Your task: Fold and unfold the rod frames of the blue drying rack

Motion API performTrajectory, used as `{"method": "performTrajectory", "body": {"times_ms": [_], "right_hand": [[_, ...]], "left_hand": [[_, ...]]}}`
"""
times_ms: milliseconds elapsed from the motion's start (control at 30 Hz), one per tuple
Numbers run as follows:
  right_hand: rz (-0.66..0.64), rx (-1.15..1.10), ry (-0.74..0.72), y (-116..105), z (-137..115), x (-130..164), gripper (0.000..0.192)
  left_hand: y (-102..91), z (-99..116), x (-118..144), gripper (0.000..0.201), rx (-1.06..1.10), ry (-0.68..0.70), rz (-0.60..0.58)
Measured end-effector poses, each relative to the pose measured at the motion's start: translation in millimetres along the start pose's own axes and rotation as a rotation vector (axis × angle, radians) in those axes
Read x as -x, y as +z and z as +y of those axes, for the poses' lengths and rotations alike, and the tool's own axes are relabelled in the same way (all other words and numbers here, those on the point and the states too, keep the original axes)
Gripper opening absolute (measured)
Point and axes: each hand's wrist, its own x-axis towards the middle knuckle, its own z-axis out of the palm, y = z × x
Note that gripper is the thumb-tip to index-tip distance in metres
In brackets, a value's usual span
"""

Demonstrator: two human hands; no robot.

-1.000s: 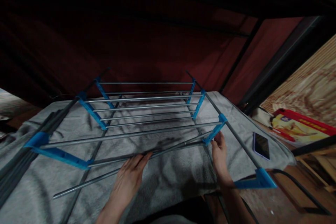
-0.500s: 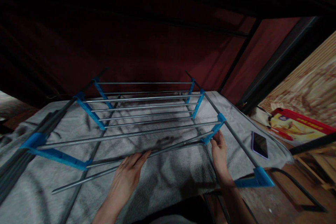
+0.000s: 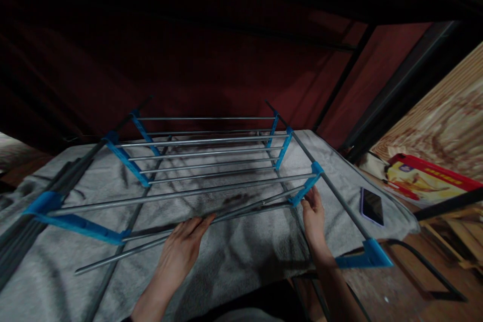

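Observation:
A rack of grey metal rods and blue plastic brackets lies across a grey blanket. My left hand [image 3: 184,244] is closed over a loose grey rod [image 3: 124,256], whose near end sticks out free at the lower left. That rod slants up to the right toward a blue bracket [image 3: 302,190]. Behind that bracket, my right hand [image 3: 314,211] grips its lower end with bent fingers; the fingertips are partly hidden. Another blue bracket [image 3: 83,226] holds the left ends of the nearer rods.
A phone [image 3: 372,206] lies on the blanket [image 3: 241,282] to the right. Several grey tubes [image 3: 22,241] are bundled at the left. Beyond the blanket's right edge is a red and yellow box [image 3: 426,181]. Another blue bracket [image 3: 372,254] juts out at the lower right.
Both hands keep their places on the rod and the bracket. The view has shifted very slightly; nothing else has visibly moved.

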Motion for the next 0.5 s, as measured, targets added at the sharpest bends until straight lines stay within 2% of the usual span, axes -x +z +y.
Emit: {"method": "performTrajectory", "body": {"times_ms": [233,500], "right_hand": [[0.01,-0.029,0.035,2.1,-9.7,1.2,0.079],[0.0,-0.03,0.018,1.9,-8.9,2.9,0.079]], "left_hand": [[6.9,-1.1,0.4,0.052,-0.009,0.006,0.028],[-1.2,1.2,-5.7,0.055,-0.002,0.002,0.001]]}}
